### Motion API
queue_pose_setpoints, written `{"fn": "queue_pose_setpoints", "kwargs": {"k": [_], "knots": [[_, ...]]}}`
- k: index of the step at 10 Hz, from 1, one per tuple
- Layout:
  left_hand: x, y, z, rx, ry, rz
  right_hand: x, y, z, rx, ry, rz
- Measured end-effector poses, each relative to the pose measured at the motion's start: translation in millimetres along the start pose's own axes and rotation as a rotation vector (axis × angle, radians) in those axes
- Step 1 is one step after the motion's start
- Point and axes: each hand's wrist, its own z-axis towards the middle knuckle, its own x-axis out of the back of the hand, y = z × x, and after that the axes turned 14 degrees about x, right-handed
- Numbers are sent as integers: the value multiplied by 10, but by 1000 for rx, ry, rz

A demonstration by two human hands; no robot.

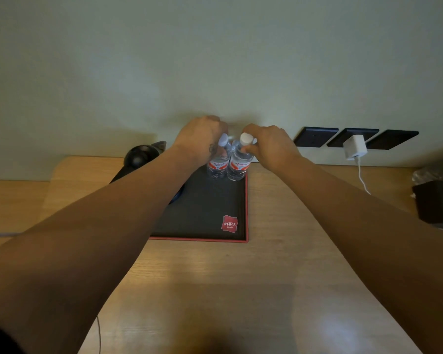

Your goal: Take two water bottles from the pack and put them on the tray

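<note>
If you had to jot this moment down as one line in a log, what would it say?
step: placing | left hand: on left bottle | right hand: on right bottle | bottles: upright, side by side, tray far corner

White charger (pixel 355 147), black kettle (pixel 141 155)

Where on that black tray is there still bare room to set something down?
The tray is bare between the two bottles at its far edge and the red logo at its near right corner. The far edge is crowded: both hands, left and right, grip the bottles.
</note>
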Motion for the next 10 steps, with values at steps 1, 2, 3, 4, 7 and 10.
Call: {"fn": "queue_pose_setpoints", "kwargs": {"k": [1,2,3,4,7,10], "knots": [[-1,-27,-31,18,-4,-20,-9,-1,2,33,-31,-13],[-3,-27,-47,22,-3,-22,3,-15,4,41,-41,-38],[-14,-22,-59,30,-5,-35,-15,-34,-6,43,-29,-67],[-38,-36,-74,35,0,-52,-49,-46,-22,53,-22,-104],[-165,-149,-209,62,44,-189,-120,-60,-98,18,21,-50],[177,-350,-814,133,174,-13,202,-211,-412,-11,-88,-209]]}}
